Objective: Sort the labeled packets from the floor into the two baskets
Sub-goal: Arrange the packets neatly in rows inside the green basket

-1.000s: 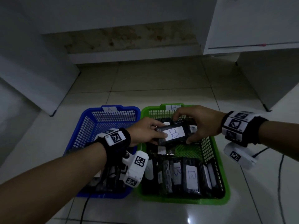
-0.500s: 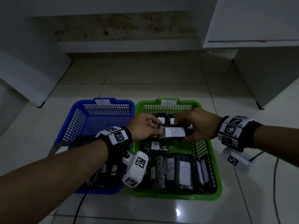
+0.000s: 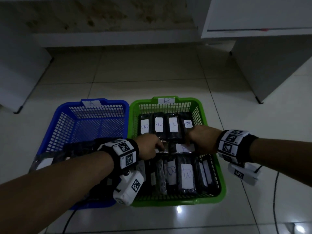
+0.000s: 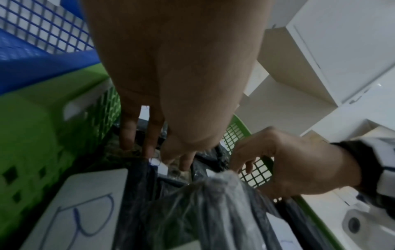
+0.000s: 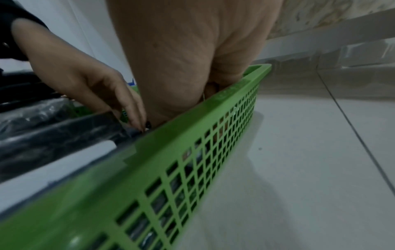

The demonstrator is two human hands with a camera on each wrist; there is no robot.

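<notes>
A blue basket (image 3: 59, 125) tagged A and a green basket (image 3: 177, 202) tagged B stand side by side on the floor. The green one holds two rows of black packets with white B labels. Between the rows lies one more black packet labelled B (image 3: 183, 147), set crosswise. My left hand (image 3: 160, 147) pinches its left end, fingers pointing down (image 4: 149, 148). My right hand (image 3: 190, 144) holds its right end with curled fingers (image 4: 245, 162), close to the green side wall (image 5: 192, 152). Several packets (image 3: 45, 162) lie in the blue basket under my left forearm.
White cabinets stand at the left (image 3: 16, 73) and right (image 3: 261, 65), with a stained wall behind. Black cables (image 3: 275, 191) trail over the glossy tiles to the right of the green basket and below the blue one.
Both hands have lowered the B packet from above the green basket down into its middle. The far row of packets, hidden before, now shows behind the hands.
</notes>
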